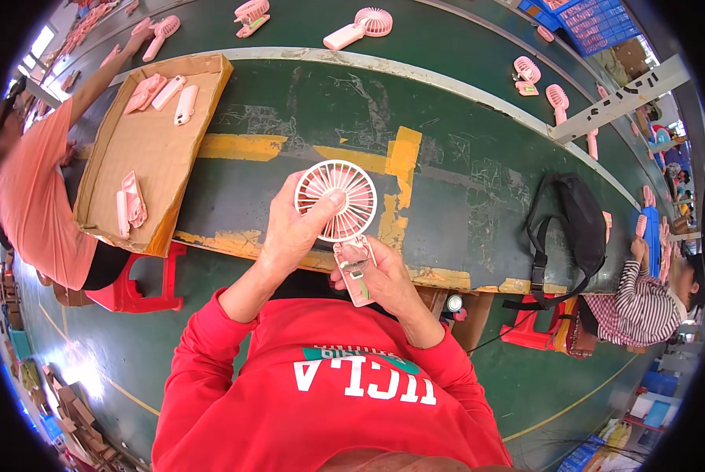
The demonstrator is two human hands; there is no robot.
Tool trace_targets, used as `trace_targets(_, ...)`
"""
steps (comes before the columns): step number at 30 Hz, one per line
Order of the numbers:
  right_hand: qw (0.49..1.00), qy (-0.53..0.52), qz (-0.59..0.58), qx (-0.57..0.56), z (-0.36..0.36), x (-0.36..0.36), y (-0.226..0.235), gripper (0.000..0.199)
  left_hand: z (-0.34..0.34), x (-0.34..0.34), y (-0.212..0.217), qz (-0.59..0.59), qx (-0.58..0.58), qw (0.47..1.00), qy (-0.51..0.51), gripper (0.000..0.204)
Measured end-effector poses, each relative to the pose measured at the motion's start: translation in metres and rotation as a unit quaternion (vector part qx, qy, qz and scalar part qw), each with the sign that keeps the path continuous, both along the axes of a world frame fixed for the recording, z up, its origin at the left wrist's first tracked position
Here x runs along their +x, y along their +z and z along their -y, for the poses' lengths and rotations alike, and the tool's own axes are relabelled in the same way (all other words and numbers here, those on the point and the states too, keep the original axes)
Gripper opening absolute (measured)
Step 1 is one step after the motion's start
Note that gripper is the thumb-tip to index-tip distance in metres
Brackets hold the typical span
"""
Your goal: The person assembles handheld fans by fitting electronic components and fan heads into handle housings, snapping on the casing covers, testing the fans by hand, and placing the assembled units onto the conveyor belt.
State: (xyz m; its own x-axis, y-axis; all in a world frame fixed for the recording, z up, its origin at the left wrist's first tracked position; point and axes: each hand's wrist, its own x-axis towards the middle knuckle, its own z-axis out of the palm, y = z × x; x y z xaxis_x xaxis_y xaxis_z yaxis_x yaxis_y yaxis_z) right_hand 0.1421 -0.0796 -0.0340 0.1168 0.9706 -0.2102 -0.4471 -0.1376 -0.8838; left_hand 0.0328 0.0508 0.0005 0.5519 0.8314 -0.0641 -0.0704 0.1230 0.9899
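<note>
A pink handheld fan [352, 212] is between my two hands over the table's near edge. My left hand [293, 220] grips its round slatted head, thumb across the front and fingers behind. My right hand [384, 283] holds the fan's handle, which stands open and shows a circuit board and a bit of green inside. The handle's lower end points toward me. To the left, a shallow cardboard tray [144, 157] carries several pink handle covers [185, 105] and other pink parts [132, 200].
A black waist bag [568, 236] lies at the table's right. Beyond a metal rail, a green belt [305, 23] bears several pink fans [374, 22]. One person in an orange shirt [42, 200] sits left, another in stripes [643, 307] right. A slanted metal bar [627, 98] crosses at right.
</note>
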Motion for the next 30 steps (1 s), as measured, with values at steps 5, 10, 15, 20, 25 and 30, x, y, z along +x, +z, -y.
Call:
trace_targets(5,0.998,-0.030,0.046,0.021,-0.002,0.000,-0.005,0.030,-0.007,-0.002,-0.009,-0.046,0.163,0.985,0.021,0.047)
trace_targets(10,0.996,-0.065,0.019,-0.052,-0.010,0.014,-0.018,0.027,0.004,-0.012,0.009,-0.111,0.462,0.879,-0.041,0.036)
trace_targets(15,0.993,-0.057,0.006,-0.104,-0.014,0.009,-0.017,0.023,0.016,-0.007,-0.011,-0.101,0.478,0.868,-0.093,0.027)
trace_targets(20,0.992,-0.057,-0.005,-0.114,-0.013,0.004,-0.020,0.025,0.014,-0.003,-0.019,-0.103,0.467,0.871,-0.109,0.021)
trace_targets(25,0.994,-0.046,0.015,-0.097,-0.014,0.005,-0.016,0.026,0.012,-0.001,-0.021,-0.128,0.451,0.875,-0.122,0.015)
trace_targets(30,0.994,-0.049,0.014,-0.102,-0.014,0.004,-0.014,0.028,0.013,-0.001,-0.020,-0.154,0.503,0.843,-0.113,0.013)
